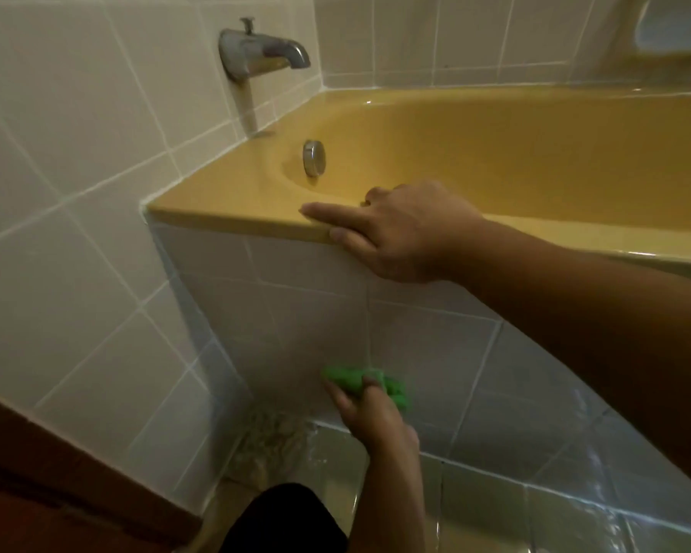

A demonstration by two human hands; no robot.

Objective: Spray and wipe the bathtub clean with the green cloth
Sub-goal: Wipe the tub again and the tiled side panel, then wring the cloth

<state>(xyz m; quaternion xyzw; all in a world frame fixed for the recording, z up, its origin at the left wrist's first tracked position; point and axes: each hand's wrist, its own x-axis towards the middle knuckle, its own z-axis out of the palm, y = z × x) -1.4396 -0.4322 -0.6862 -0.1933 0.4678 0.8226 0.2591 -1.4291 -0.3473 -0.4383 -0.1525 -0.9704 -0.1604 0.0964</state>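
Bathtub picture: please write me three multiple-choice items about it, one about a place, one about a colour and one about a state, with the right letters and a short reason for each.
1. Where is the cloth?
A. On the rim of the tub
B. Against the tiled panel below the tub, low down
C. Draped over the tap

2. What colour is the tub?
A. White
B. Blue
C. Yellow

3. What is the left hand doing?
A. Gripping the cloth
B. Hanging empty
C. Holding a spray bottle

Answers:
1 B: the cloth is pressed to the panel near its bottom edge.
2 C: the rim and basin are yellow, while the tiles around them are pale.
3 A: the fingers curl round the bunched green cloth.
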